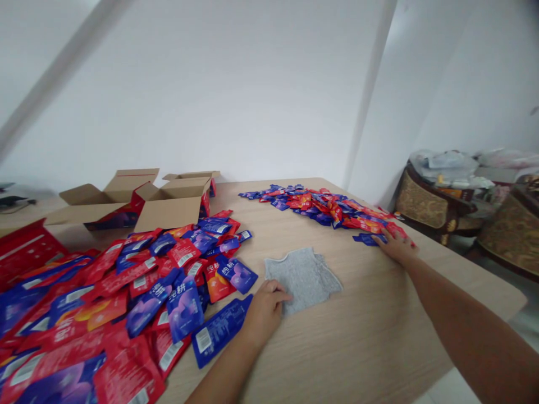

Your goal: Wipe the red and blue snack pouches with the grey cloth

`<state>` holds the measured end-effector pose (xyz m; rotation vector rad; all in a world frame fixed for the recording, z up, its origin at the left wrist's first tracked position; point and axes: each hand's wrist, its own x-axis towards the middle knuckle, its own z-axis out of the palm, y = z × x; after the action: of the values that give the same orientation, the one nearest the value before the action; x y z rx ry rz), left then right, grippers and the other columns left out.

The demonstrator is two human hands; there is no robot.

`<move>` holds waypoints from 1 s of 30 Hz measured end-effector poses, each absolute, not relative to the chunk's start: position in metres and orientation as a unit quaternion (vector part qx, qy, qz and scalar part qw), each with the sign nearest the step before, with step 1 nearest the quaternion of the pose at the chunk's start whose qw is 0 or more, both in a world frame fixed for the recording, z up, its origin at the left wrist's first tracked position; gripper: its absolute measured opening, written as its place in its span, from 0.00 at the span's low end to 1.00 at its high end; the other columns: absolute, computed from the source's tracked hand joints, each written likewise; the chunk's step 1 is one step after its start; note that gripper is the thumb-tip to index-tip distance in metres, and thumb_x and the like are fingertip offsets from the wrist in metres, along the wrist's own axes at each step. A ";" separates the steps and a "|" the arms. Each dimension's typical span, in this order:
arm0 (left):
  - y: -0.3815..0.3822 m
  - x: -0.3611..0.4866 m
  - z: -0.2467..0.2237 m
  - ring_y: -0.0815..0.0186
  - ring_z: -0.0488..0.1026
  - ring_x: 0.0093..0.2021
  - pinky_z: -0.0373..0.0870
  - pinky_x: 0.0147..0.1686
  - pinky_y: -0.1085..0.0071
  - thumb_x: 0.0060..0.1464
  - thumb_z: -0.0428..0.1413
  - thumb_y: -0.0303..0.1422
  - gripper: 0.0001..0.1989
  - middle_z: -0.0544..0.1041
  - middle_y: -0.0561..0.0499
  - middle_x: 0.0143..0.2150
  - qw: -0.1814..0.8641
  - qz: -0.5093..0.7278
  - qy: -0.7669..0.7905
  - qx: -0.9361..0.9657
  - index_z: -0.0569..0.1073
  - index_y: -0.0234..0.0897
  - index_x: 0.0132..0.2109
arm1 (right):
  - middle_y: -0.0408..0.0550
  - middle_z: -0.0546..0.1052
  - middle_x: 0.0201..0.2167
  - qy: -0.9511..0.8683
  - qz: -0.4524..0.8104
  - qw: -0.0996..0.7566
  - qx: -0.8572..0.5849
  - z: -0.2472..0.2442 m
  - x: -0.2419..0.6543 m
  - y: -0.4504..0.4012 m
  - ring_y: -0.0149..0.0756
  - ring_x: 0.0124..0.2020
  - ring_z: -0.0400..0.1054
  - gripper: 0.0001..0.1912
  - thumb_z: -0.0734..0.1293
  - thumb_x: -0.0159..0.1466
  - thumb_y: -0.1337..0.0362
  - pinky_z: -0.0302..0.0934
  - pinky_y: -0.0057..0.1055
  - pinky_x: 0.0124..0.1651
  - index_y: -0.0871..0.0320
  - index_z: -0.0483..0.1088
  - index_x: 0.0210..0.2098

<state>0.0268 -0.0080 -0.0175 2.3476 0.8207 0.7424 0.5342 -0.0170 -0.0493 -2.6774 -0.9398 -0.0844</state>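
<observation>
Left hand (266, 306): fingers half-curled on cloth's (301, 278) near-left edge; grip unclear. Right hand (393, 246): fingers spread over packets (322, 209) at table's (357, 314) right. Larger heap (122, 297) crowds left side, open boxes (172, 205) behind it.

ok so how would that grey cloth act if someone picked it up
The grey cloth looks floppy, since its edges wrinkle and lie loosely on the table. It's probably light, being thin. The folded layers at its right side may slip apart when lifted.
</observation>
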 end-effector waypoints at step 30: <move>-0.009 0.025 -0.016 0.65 0.68 0.43 0.65 0.44 0.69 0.44 0.45 0.15 0.25 0.73 0.49 0.38 0.292 0.281 0.300 0.863 0.80 0.42 0.38 | 0.71 0.62 0.56 -0.386 -0.145 0.240 -0.879 0.002 0.401 0.053 0.59 0.59 0.52 0.27 0.51 0.65 0.58 0.47 0.52 0.56 0.71 0.60 0.57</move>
<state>0.0246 -0.0088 -0.0157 2.3002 0.8006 0.7487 0.4013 0.0532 0.0021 -2.4049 -1.0566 -0.3972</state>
